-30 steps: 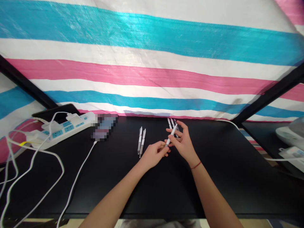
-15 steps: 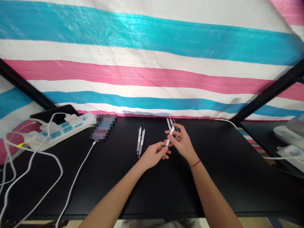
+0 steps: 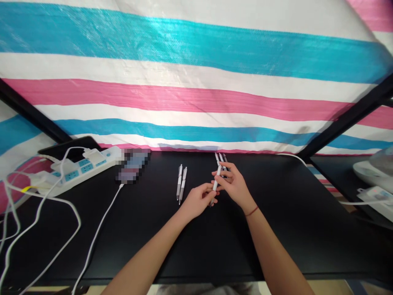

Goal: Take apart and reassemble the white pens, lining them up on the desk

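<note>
Since a second ago, the held pen (image 3: 215, 185) has swung more upright, its top end shifting leftward, while the pair of pens (image 3: 183, 182) has stayed put. I see it gripped above the bench (image 3: 291, 221), between both hands: slim, with a plain white barrel and a dark tip just showing below the left hand (image 3: 198, 200). That hand's fingers pinch the lower part; the fingers of the right hand (image 3: 236, 184) pinch the upper barrel, some of them partly spread. The pair lies side by side left of the grip, white above grey, tips toward the near edge. Another group of pens (image 3: 220, 157) sits behind the right hand, partly covered, so I cannot count it. Bare black surface runs from the right hand to the bench's right edge, and more reaches the near edge between the forearms. To the left, the white cable (image 3: 100, 227) and power strip (image 3: 73, 176) take up room; behind, the striped sheet (image 3: 196, 96) bounds the far edge.
</note>
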